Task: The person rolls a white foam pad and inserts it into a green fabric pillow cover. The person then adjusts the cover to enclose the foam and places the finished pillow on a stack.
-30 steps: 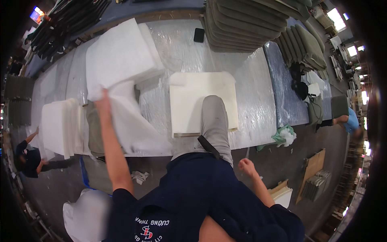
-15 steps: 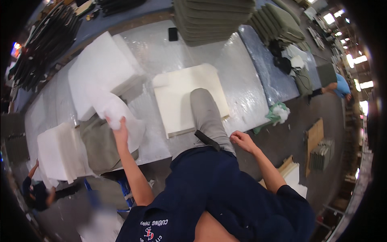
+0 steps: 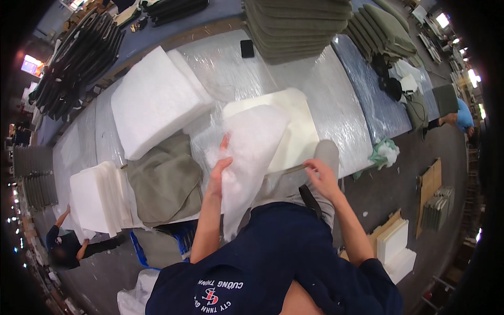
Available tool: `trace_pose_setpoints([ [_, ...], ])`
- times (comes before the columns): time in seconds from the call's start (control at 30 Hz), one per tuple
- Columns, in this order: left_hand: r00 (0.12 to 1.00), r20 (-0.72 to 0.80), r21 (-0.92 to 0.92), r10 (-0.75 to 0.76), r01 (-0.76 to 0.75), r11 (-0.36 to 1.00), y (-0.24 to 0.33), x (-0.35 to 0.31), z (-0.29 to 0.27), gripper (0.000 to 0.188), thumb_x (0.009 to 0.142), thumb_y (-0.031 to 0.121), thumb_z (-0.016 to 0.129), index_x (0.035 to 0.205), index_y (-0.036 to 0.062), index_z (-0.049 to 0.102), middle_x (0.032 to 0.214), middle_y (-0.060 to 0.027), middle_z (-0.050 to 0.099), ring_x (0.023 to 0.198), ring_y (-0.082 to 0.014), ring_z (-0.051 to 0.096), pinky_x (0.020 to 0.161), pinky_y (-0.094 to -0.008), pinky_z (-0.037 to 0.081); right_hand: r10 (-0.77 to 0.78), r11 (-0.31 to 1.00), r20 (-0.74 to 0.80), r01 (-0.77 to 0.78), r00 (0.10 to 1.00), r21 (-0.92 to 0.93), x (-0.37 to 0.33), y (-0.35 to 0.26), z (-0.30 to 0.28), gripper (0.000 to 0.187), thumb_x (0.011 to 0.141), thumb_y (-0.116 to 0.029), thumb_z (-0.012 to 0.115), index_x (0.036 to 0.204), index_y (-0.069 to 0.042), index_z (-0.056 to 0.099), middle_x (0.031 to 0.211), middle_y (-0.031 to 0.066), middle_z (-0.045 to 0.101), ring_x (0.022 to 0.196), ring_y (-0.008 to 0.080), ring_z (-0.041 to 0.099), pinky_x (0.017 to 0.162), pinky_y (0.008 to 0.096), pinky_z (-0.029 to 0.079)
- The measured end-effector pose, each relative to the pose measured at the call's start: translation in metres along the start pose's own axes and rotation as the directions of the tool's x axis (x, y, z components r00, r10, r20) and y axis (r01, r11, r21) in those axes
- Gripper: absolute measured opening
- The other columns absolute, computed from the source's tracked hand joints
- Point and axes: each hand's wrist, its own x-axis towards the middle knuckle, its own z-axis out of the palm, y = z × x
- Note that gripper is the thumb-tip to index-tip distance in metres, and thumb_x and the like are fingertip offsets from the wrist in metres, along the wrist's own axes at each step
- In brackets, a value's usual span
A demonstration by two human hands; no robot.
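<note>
Left hand (image 3: 217, 178) gripping white wadding (image 3: 254, 139), right hand (image 3: 322, 179) half-open by cream pad (image 3: 300, 123), plastic-covered table (image 3: 338, 105), grey floor (image 3: 391, 184)

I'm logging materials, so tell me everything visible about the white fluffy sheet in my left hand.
The white sheet looks like soft, fibrous wadding with fuzzy edges. Your left hand grips its left side. It hangs slanted, broad upper part over the cream pad, narrow lower end near your dark shirt. Contact with the pad is unclear.
</note>
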Motion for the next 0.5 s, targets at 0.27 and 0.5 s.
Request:
trace_pose_setpoints([
  [0.27,0.983,-0.056,-0.059,0.175,-0.178,0.982,0.067,-0.059,-0.033,0.079,0.089,0.029,0.061,0.160,0.0075,0.036,0.155,-0.0184,0.047,0.135,-0.0361,0.052,0.114,-0.0442,0.043,0.090,0.987,0.276,-0.123,0.957,0.101,0.061,0.020,0.025,0.052,0.097,-0.024,0.070,0.145,-0.010,0.054,0.144,0.0136,0.058,0.122,0.0290,0.063,0.100,0.0431,0.052],
  [0.5,0.807,-0.479,0.030,0.345,-0.378,0.925,0.097,-0.162,-0.071,0.072,0.090,0.031,0.063,0.153,0.0038,0.043,0.149,-0.0190,0.052,0.129,-0.0374,0.056,0.110,-0.0427,0.046,-0.227,0.656,0.552,-0.294,0.802,0.696,0.205,-0.029,0.065,0.106,0.092,-0.037,0.072,0.171,-0.020,0.003,0.176,0.0148,0.012,0.161,0.0346,0.016,0.127,0.0531,0.018],
])
